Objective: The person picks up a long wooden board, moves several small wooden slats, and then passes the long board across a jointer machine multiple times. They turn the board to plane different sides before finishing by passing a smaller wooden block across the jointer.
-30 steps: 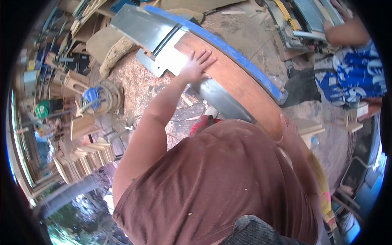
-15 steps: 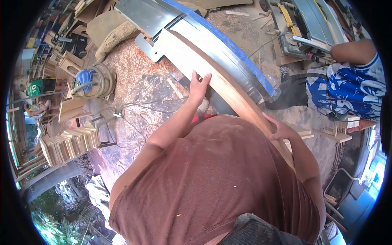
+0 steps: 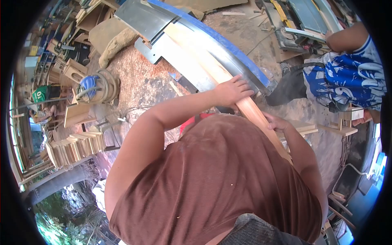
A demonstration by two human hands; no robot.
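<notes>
Head view, from where I'd be standing: a long grey metal machine bed (image 3: pixel 143 20) with a blue edge runs diagonally across the sawdust floor. A pale wooden plank (image 3: pixel 212 67) lies lengthwise on it, its near end coming back past the person's waist. Off to the right, someone in a blue patterned shirt (image 3: pixel 347 77) is busy at another machine, well apart.

The left hand (image 3: pixel 232 90) lies over the plank near the bed's end, fingers curled down over its far edge and pressing. The right hand (image 3: pixel 277 121) is closed around the plank closer to the body.

What worries me is that both hands sit close together at the near end. I'd guess the long free end could twist or lift off the bed. Those curled fingers also hang over the edge, where they could meet the metal if the plank slips.
</notes>
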